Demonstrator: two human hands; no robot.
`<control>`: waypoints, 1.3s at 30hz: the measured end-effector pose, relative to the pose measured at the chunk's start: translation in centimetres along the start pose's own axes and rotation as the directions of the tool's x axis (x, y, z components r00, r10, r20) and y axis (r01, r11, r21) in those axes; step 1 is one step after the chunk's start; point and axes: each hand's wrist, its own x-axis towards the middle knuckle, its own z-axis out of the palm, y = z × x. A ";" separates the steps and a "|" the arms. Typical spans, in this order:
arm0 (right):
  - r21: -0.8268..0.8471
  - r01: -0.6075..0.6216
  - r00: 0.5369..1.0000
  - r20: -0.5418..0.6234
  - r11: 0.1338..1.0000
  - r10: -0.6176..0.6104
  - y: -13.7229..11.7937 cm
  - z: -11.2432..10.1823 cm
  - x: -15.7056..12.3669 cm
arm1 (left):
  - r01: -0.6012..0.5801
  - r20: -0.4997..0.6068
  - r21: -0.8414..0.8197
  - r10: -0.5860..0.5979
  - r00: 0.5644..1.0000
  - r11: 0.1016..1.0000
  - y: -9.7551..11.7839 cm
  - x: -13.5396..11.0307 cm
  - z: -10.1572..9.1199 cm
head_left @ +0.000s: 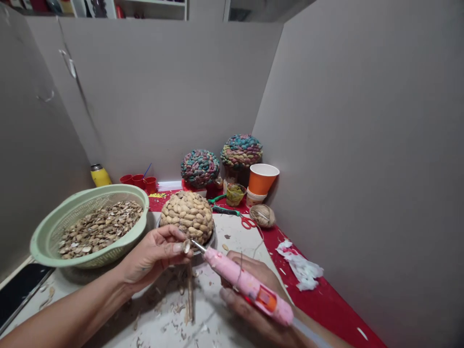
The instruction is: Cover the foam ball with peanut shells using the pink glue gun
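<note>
My right hand (pixel 250 290) grips a pink glue gun (pixel 246 284), its metal nozzle pointing up-left. My left hand (pixel 155 253) pinches a small pale shell (pixel 186 246) right at the nozzle tip. Just beyond them sits a dome covered in tan shells (pixel 186 215) on a dark plate (pixel 213 238). A green colander (pixel 90 224) full of loose shells stands to the left, close to my left wrist.
Two painted shell domes (pixel 200 167) (pixel 241 151) stand at the back by an orange paper cup (pixel 261 179), a twine ball (pixel 262 215), red-handled scissors (pixel 248 223), red cups (pixel 139 181) and a yellow bottle (pixel 100 175). White tissue (pixel 300 267) lies right. Grey partitions enclose the table.
</note>
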 end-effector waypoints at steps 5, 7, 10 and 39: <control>-0.023 0.158 0.986 -0.047 0.987 -0.158 0.9 0.7 -0.8 | -0.029 -0.024 0.029 0.030 0.999 0.999 -0.1 0.2 -0.2; -0.021 0.164 0.984 -0.069 0.986 -0.165 0.9 0.7 -1.0 | -0.028 -0.022 0.054 0.030 0.999 0.998 -0.1 0.1 -0.1; 0.120 -0.006 0.994 -0.112 0.993 0.019 1.1 0.1 -0.9 | -0.032 -0.019 0.079 0.033 0.999 0.996 -0.1 0.0 0.0; 0.187 -0.133 0.989 0.091 0.973 0.118 -0.1 -2.7 0.5 | -0.078 0.048 -0.034 0.079 0.996 0.996 0.2 -0.7 0.8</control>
